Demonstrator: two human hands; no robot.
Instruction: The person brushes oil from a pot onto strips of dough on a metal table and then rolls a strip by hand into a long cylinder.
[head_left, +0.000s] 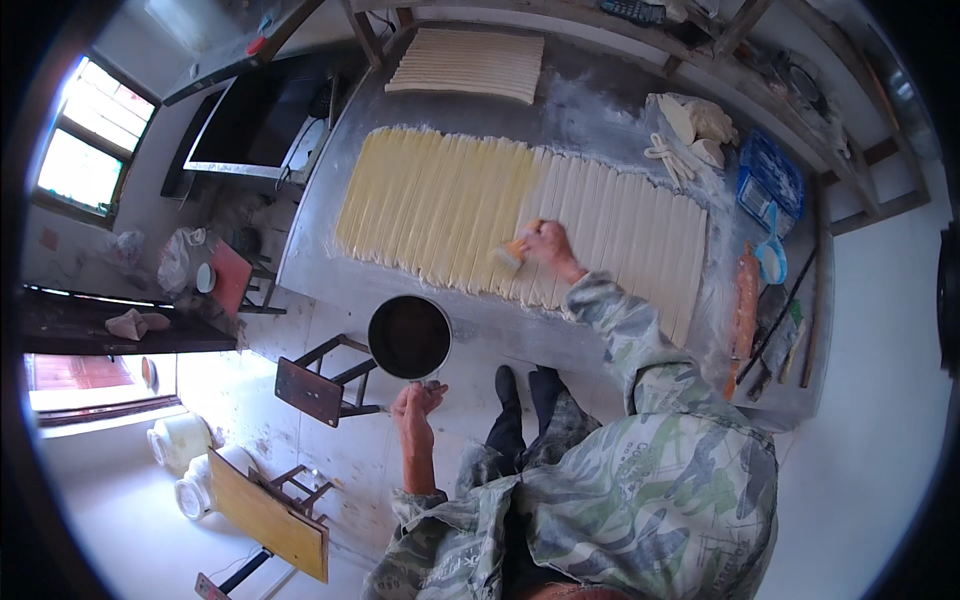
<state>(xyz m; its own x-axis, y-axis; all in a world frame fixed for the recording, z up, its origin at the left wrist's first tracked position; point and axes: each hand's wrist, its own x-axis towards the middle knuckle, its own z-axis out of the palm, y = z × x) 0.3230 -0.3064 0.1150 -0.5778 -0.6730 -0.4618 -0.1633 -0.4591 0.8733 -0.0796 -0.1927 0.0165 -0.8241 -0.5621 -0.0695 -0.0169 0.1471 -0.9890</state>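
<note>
My right hand (551, 246) grips a flat brush with an orange handle; its pale bristles (508, 259) rest on or just above a wide row of dough strips. The strips to the left of the brush (427, 202) look yellow and coated, while those to the right (622, 232) are whitish and floury. In my left hand (417, 409) is the handle of a round, dark-walled pot (409, 337), held beside the table's near edge. Some dark contents or a dark bottom show inside it; I cannot tell which.
On the metal table (600, 112) lie a second row of strips (469, 64), dough lumps (694, 124), a blue plastic container (770, 180), a blue scoop (771, 255) and a rolling pin (745, 307). A wooden stool (311, 391) stands left of my feet. A shelf frame borders the far side.
</note>
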